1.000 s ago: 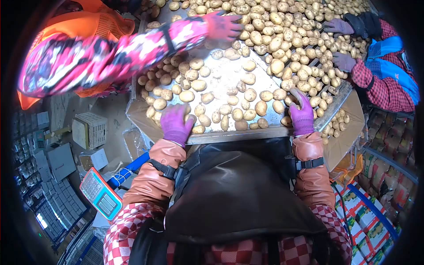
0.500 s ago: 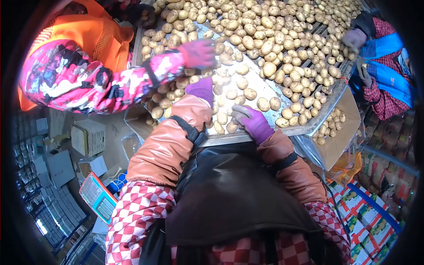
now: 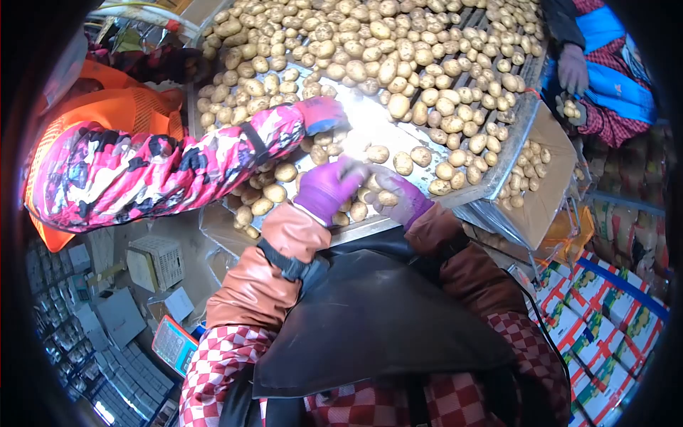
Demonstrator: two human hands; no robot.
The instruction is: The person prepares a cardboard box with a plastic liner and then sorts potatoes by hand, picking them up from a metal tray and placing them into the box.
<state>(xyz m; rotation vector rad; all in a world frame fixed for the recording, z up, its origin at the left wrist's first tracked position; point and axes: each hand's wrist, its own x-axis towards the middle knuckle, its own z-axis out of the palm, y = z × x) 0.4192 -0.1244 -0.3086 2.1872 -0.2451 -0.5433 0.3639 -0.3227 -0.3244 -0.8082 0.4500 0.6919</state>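
Note:
My left hand [image 3: 330, 188], in a purple glove, is over the near edge of the sorting table [image 3: 366, 226]. Its fingers are curled, and glare and the glove hide whatever is inside them. Close to its right, my right hand [image 3: 403, 198] wears a purple and greyish glove. Its fingers are bent around a potato [image 3: 387, 198]. Under and between the hands lie more potatoes [image 3: 358, 211]. Just beyond, a few loose potatoes [image 3: 403, 163] rest on the bright metal surface.
A large heap of potatoes [image 3: 384, 43] covers the far part. At left, a co-worker's gloved hand [image 3: 321, 114] reaches across. Another co-worker's hand [image 3: 572, 70] is at right, near a cardboard box [image 3: 551, 192] holding potatoes. A scale [image 3: 174, 345] stands low at left.
My right hand has moved left and now curls around a potato. My left hand has come out from beneath the co-worker's arm, nearer my right hand. The view has shifted.

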